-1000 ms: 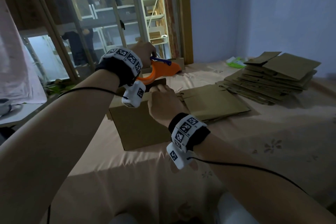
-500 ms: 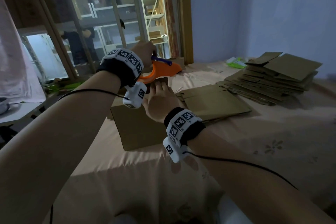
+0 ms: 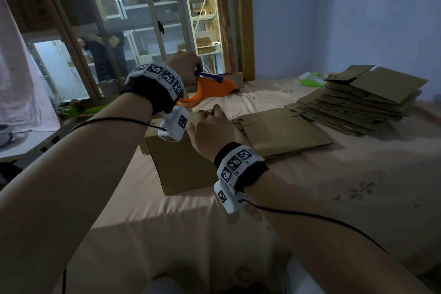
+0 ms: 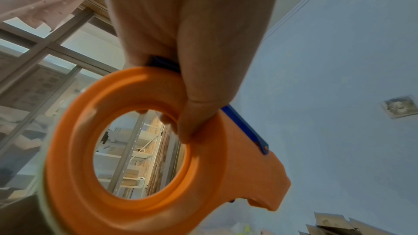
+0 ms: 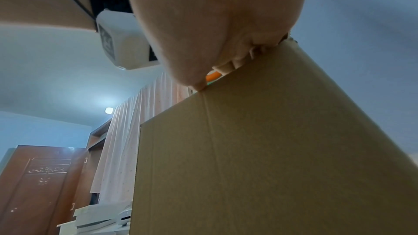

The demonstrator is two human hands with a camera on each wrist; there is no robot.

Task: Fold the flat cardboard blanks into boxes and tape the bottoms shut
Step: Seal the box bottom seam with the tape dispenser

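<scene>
A folded cardboard box stands on the cloth-covered surface in front of me; the right wrist view shows its side close up. My right hand rests on the box's top near the front edge, fingers laid over the flaps, gripping nothing. My left hand grips an orange tape dispenser with a blue lever, held over the box's far side. In the left wrist view the dispenser fills the frame, with my fingers through its ring. The box's top seam is hidden behind my hands.
A flat blank lies just right of the box. A tall stack of blanks sits at the far right, with a green item behind it. A glass window wall runs along the left, and a small box stands beyond the dispenser.
My right hand has gone from a bunched fist on the box top to fingers laid forward over it. The left hand and dispenser have barely shifted.
</scene>
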